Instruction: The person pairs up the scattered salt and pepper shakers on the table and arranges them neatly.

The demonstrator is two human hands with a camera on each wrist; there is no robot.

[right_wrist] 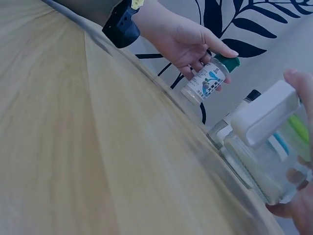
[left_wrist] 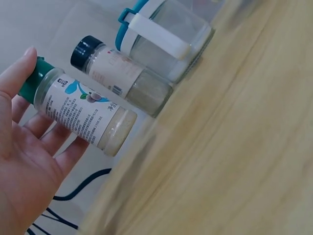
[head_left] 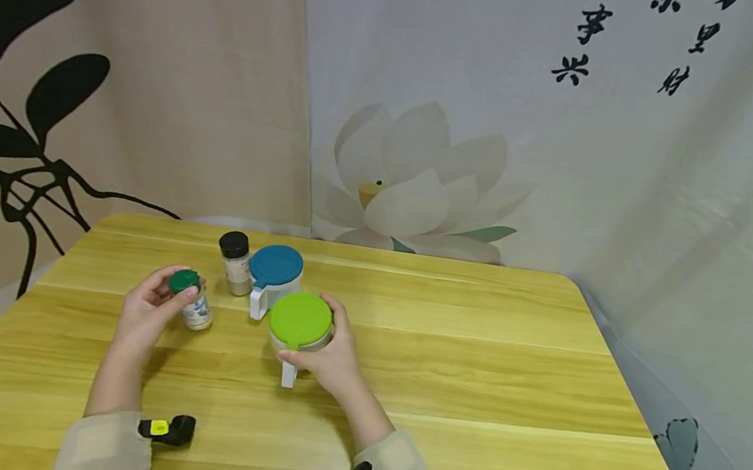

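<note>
My left hand (head_left: 145, 311) grips a spice bottle (head_left: 197, 313) by its green cap, between thumb and fingers. In the left wrist view this spice bottle (left_wrist: 78, 107) is tilted, with a printed label and pale contents; its base seems just off the table. To its right, my right hand (head_left: 339, 360) holds a glass seasoning jar with a lime-green lid (head_left: 301, 319), thumb at the front near the white handle (right_wrist: 266, 113) and fingers round the far side. Whether this jar touches the table I cannot tell.
Behind the hands stand a black-capped spice bottle (head_left: 238, 270) and a blue-lidded seasoning jar (head_left: 277, 265) with a white handle, side by side. The wooden table (head_left: 474, 361) runs back to a printed curtain (head_left: 445, 52). Both wrists wear small black cameras.
</note>
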